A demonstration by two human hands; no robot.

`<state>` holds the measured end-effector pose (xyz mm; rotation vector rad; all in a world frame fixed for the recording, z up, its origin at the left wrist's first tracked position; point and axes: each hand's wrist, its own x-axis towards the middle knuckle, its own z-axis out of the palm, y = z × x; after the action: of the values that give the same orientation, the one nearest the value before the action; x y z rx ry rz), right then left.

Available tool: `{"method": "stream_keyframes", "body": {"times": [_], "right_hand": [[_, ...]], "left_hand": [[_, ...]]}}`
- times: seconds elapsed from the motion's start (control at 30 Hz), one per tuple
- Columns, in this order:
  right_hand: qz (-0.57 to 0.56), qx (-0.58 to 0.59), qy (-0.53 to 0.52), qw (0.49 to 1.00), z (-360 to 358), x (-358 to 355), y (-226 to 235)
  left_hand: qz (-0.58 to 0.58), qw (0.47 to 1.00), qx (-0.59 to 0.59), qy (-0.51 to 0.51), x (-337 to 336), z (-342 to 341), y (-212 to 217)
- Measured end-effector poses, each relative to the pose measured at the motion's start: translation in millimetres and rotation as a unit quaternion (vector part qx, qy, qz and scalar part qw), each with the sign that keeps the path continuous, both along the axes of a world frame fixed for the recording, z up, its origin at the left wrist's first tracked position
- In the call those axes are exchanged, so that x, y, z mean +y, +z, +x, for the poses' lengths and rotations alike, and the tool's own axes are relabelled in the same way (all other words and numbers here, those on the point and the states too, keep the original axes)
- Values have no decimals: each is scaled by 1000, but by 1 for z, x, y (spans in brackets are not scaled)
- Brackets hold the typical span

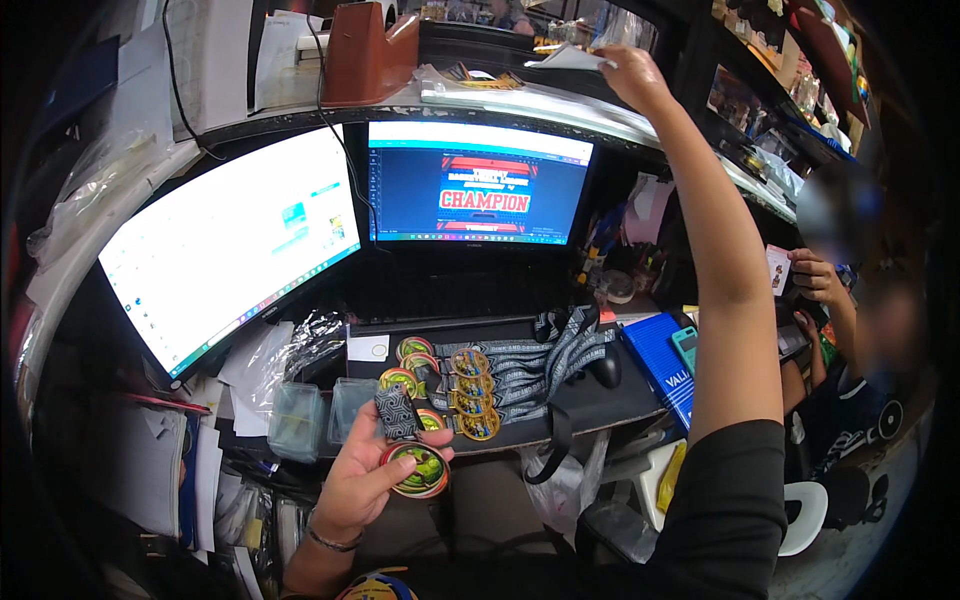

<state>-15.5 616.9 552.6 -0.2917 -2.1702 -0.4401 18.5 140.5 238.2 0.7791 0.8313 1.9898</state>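
Observation:
My left hand [352, 482] grips a round medal [428, 470] with a green and red face, thumb pressed on it. Its black-and-grey patterned ribbon [399, 412] is folded up above the medal in the same hand. Beyond it on the desk, a column of gold medals [472, 392] overlaps, their printed ribbons [535, 362] stretching to the right. More green-faced medals [400, 381] lie to the left of that column. My right hand [636, 78] is stretched far up to the shelf, fingers closed on the edge of a thin white sheet [572, 60], perhaps paper or plastic.
Two lit monitors [480, 190] stand behind the desk, under the cluttered shelf [540, 105]. Clear plastic boxes [297, 420] sit at left. A computer mouse [604, 370], blue book [657, 362] and teal calculator [686, 346] lie at right. Other people are at the far right, one holding a card [778, 270].

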Motion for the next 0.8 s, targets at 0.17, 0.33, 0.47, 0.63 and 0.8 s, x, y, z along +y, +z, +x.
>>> {"method": "stream_keyframes", "body": {"times": [0.17,0.33,0.47,0.63,0.8], "right_hand": [[295,126,58,945,78,-24,-29],[295,118,-9,948,182,-70,-98],[262,87,-102,956,255,-91,-151],[211,27,-153,965,334,-89,-219],[151,-2,-237,960,401,-79,-280]], "left_hand": [[-15,1000,-10,-8,1,5,2],[-25,999,-19,-27,10,16,0],[-37,999,-27,-27,15,24,-1],[-47,998,-29,-12,22,34,-5],[-69,997,-33,-21,29,43,-9]]}}
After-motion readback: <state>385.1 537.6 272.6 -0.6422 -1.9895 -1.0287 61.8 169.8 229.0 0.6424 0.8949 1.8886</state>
